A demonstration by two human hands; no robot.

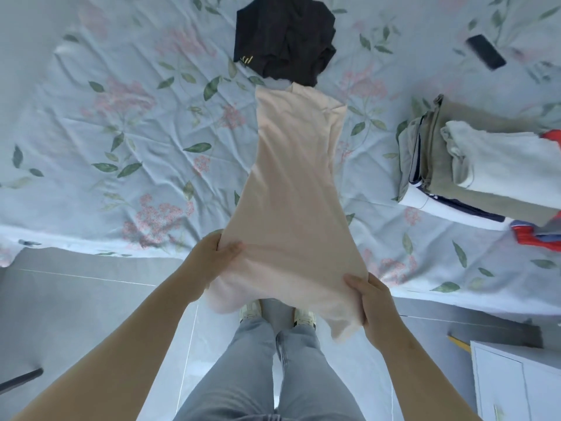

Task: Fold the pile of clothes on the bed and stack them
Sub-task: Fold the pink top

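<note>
A long pale peach garment (291, 189) stretches from my hands out over the bed (121, 132), its far end lying near a crumpled black garment (282, 38). My left hand (212, 253) grips the near left edge of the peach garment, thumb on top. My right hand (376, 305) grips its near right corner, which hangs off the bed's edge over my feet. A stack of folded clothes (473, 171) in olive, white and navy sits on the bed at the right.
A dark phone (485, 51) lies on the floral sheet at the far right. A red and blue cloth (534, 235) pokes out beside the stack. A white cabinet (516, 384) stands on the grey floor at lower right.
</note>
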